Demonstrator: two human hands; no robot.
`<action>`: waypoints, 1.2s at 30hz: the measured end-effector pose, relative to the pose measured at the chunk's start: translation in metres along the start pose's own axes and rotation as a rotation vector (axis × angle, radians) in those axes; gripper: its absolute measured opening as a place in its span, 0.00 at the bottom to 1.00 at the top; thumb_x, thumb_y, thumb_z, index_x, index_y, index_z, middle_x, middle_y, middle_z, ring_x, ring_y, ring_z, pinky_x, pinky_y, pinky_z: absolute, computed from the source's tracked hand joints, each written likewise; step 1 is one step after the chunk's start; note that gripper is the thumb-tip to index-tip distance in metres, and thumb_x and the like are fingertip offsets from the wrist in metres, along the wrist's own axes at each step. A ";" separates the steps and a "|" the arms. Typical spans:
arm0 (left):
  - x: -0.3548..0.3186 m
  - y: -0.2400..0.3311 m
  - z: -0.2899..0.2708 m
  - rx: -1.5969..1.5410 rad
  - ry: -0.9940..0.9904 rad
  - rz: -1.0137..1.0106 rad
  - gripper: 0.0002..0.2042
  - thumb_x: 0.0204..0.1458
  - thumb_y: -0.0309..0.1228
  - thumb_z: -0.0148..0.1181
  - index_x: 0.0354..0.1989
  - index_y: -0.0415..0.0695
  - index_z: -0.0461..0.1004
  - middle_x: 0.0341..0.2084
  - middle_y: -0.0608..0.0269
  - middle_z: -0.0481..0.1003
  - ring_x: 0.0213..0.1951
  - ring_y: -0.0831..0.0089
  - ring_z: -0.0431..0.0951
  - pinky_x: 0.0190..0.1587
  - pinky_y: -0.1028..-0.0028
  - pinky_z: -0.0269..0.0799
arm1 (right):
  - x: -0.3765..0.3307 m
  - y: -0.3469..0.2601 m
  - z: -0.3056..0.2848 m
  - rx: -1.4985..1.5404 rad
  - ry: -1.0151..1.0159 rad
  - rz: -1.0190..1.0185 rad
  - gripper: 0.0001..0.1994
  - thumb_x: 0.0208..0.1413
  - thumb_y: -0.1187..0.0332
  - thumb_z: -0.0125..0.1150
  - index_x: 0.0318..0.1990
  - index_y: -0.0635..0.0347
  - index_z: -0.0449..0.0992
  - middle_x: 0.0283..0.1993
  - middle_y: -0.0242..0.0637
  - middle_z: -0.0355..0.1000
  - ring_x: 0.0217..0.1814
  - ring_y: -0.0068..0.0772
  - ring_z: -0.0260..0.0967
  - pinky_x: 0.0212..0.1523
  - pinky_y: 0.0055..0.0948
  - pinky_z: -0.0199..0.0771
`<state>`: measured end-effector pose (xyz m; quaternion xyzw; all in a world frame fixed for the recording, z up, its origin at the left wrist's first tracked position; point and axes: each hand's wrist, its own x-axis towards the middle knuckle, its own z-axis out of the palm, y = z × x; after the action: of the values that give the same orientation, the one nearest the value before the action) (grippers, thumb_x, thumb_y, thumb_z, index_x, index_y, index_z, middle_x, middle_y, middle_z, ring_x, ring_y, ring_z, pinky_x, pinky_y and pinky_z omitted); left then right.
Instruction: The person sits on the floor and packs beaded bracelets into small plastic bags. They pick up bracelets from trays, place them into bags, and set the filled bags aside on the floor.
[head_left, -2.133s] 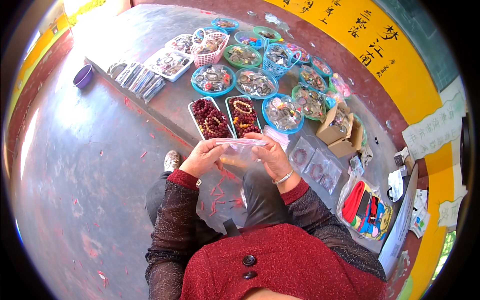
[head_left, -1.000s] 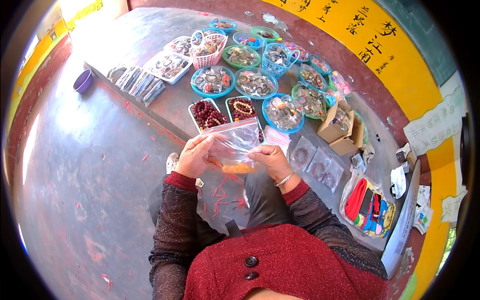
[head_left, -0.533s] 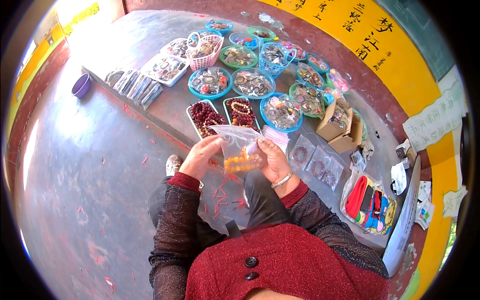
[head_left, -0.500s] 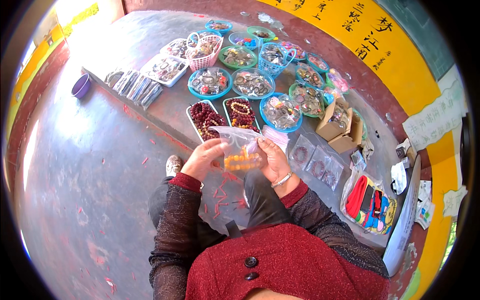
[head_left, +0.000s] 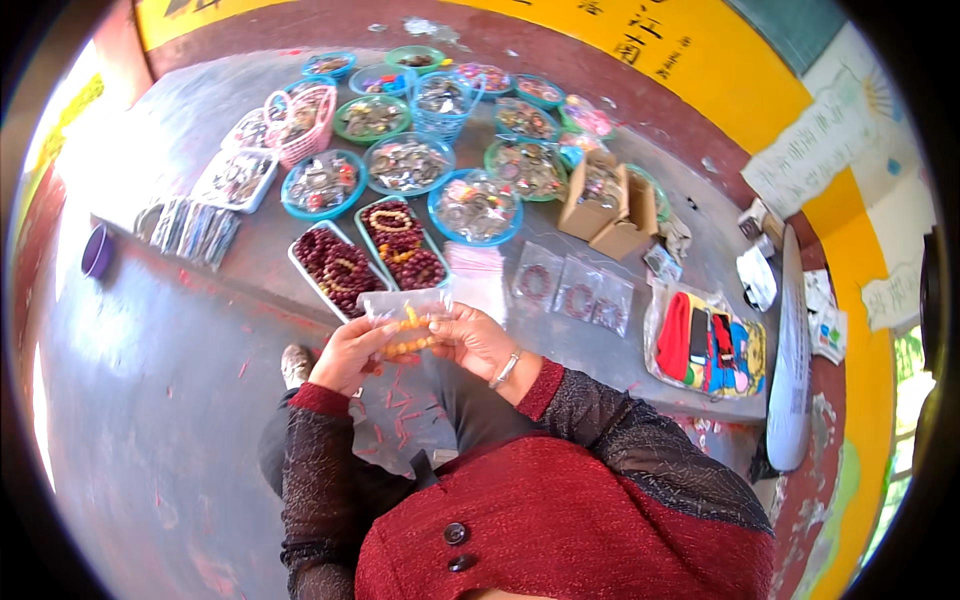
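Two hands meet at the centre of the head view, over the person's lap. The left hand (head_left: 350, 355) and the right hand (head_left: 482, 340) each pinch a side of a small clear plastic bag (head_left: 405, 306), their grips pressed together on its edges. An orange bead bracelet (head_left: 412, 335) lies inside the bag, between the two hands, part of it draped across the fingertips. The right wrist wears a thin bangle (head_left: 505, 368). Both forearms enter from the lower edge in dark lace sleeves, above a red buttoned top (head_left: 540, 520).

Just beyond the hands, a low grey ledge (head_left: 255, 265) carries two oblong trays of dark red bead bracelets (head_left: 372, 255), side by side. Behind these stand several round bowls of trinkets (head_left: 475, 205), blue and green at the rim, and a pink basket (head_left: 298, 118). To the right of the trays lie flat clear bags holding bracelets (head_left: 590, 298), then an open cardboard box (head_left: 605, 200). Farther right, a clear pouch of coloured cloth (head_left: 710, 345) rests on the ledge. A purple cup (head_left: 97, 250) sits at the far left, well apart from the hands. One shoe (head_left: 296, 362) shows just beside the left hand.
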<state>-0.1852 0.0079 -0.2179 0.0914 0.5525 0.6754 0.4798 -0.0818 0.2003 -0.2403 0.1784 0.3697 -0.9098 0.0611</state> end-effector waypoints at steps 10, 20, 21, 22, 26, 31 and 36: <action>0.008 -0.008 -0.008 0.038 0.153 0.066 0.13 0.57 0.33 0.47 0.45 0.40 0.70 0.33 0.58 0.77 0.35 0.73 0.77 0.31 0.80 0.67 | -0.063 -0.054 -0.132 -0.110 0.339 -0.216 0.16 0.49 0.75 0.58 0.47 0.60 0.69 0.41 0.35 0.74 0.38 0.25 0.72 0.29 0.19 0.72; 0.030 -0.031 -0.017 0.037 0.274 0.010 0.12 0.56 0.34 0.50 0.43 0.40 0.70 0.32 0.59 0.77 0.32 0.75 0.77 0.28 0.82 0.64 | -0.128 -0.094 -0.354 -0.080 0.856 -0.372 0.21 0.45 0.82 0.52 0.50 0.58 0.64 0.34 0.41 0.72 0.26 0.31 0.71 0.20 0.23 0.70; 0.032 -0.031 -0.016 0.041 0.292 0.005 0.12 0.56 0.35 0.50 0.43 0.40 0.70 0.32 0.59 0.77 0.32 0.75 0.77 0.28 0.82 0.64 | -0.129 -0.106 -0.363 -0.080 0.856 -0.414 0.22 0.45 0.82 0.52 0.51 0.57 0.64 0.35 0.41 0.71 0.26 0.31 0.70 0.20 0.23 0.70; 0.034 -0.032 -0.015 0.045 0.311 -0.003 0.12 0.55 0.35 0.51 0.43 0.40 0.70 0.32 0.59 0.77 0.32 0.75 0.77 0.28 0.82 0.64 | -0.129 -0.119 -0.366 -0.080 0.856 -0.452 0.23 0.44 0.83 0.51 0.51 0.57 0.63 0.35 0.41 0.71 0.25 0.31 0.70 0.20 0.24 0.70; 0.046 -0.041 -0.020 0.110 0.393 -0.057 0.13 0.54 0.36 0.52 0.42 0.40 0.71 0.31 0.60 0.77 0.31 0.75 0.77 0.28 0.82 0.64 | -0.130 -0.154 -0.393 -0.077 0.789 -0.602 0.27 0.49 0.81 0.49 0.58 0.51 0.58 0.37 0.39 0.71 0.28 0.28 0.69 0.22 0.23 0.70; 0.058 -0.052 -0.020 0.158 0.380 -0.111 0.13 0.54 0.37 0.53 0.43 0.42 0.71 0.32 0.61 0.77 0.32 0.76 0.77 0.28 0.81 0.64 | -0.133 -0.129 -0.453 0.004 1.046 -0.481 0.26 0.50 0.79 0.49 0.58 0.52 0.58 0.35 0.40 0.70 0.27 0.30 0.69 0.22 0.25 0.70; 0.067 -0.057 -0.018 0.173 0.401 -0.167 0.13 0.55 0.37 0.52 0.44 0.43 0.71 0.33 0.61 0.76 0.33 0.75 0.77 0.27 0.81 0.64 | -0.137 -0.094 -0.504 -0.001 1.196 -0.210 0.15 0.50 0.78 0.50 0.46 0.58 0.65 0.34 0.42 0.69 0.28 0.33 0.68 0.24 0.27 0.70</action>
<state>-0.2003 0.0424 -0.2996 -0.0498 0.6984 0.5881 0.4047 0.1633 0.6155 -0.4625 0.6214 0.3560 -0.6527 -0.2471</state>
